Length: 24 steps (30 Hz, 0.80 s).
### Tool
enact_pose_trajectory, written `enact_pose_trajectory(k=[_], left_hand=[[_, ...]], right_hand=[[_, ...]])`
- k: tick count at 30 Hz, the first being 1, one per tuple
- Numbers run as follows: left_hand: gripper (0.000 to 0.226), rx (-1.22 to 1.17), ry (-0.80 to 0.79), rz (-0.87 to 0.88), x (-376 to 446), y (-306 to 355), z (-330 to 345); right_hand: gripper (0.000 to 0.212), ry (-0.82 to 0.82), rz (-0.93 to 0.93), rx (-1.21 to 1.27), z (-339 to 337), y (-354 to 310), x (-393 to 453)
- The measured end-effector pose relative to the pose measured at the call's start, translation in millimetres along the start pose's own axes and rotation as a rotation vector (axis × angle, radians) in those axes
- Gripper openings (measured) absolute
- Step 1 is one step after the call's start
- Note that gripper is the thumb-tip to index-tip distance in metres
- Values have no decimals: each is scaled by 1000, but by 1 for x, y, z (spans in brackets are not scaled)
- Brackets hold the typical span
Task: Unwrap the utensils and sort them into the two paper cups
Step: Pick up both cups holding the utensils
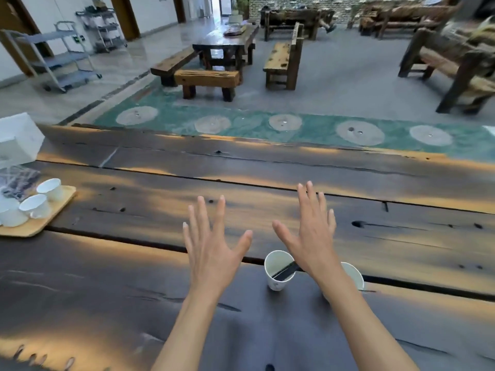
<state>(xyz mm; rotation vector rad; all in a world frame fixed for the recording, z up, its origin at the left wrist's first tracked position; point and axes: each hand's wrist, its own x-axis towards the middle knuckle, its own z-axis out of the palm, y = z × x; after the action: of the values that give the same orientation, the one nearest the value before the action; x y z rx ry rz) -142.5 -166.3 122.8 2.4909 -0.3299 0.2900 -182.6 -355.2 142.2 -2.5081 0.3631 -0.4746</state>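
Note:
Two white paper cups stand on the dark wooden table (107, 277). The left paper cup (277, 274) holds dark chopsticks (286, 271) that lean to the right over its rim. The right paper cup (355, 275) is mostly hidden behind my right forearm, so its contents cannot be seen. My left hand (211, 245) is raised flat above the table, left of the cups, fingers spread and holding nothing. My right hand (310, 231) hovers just above and beyond the cups, fingers spread, also holding nothing. No wrapper is in sight.
A wooden tray (53, 218) with white ceramic cups (36, 206) sits at the table's left edge, with a white box (18, 141) behind it. Beyond the far table edge lie a green floor strip, wooden benches and metal carts.

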Motion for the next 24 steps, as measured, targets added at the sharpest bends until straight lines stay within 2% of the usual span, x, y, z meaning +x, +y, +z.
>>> enact_pose_trajectory(k=[5, 9, 13, 15, 20, 24], left_hand=[[88, -101, -86, 48, -2, 41, 38], [88, -202, -166, 59, -11, 50, 62], [92, -302, -269, -21, -30, 43, 91], [93, -359, -337, -86, -41, 39, 104], [103, -435, -403, -243, -61, 20, 131], [109, -492, -449, -352, -68, 10, 147]], right_hand=[[89, 36, 106, 48, -24, 49, -9], [85, 74, 164, 141, -31, 81, -29], [57, 153, 152, 349, -33, 96, -74], [43, 132, 167, 419, -25, 98, -100], [33, -35, 410, 498, 21, 125, -147], [25, -37, 668, 517, 43, 155, -163]])
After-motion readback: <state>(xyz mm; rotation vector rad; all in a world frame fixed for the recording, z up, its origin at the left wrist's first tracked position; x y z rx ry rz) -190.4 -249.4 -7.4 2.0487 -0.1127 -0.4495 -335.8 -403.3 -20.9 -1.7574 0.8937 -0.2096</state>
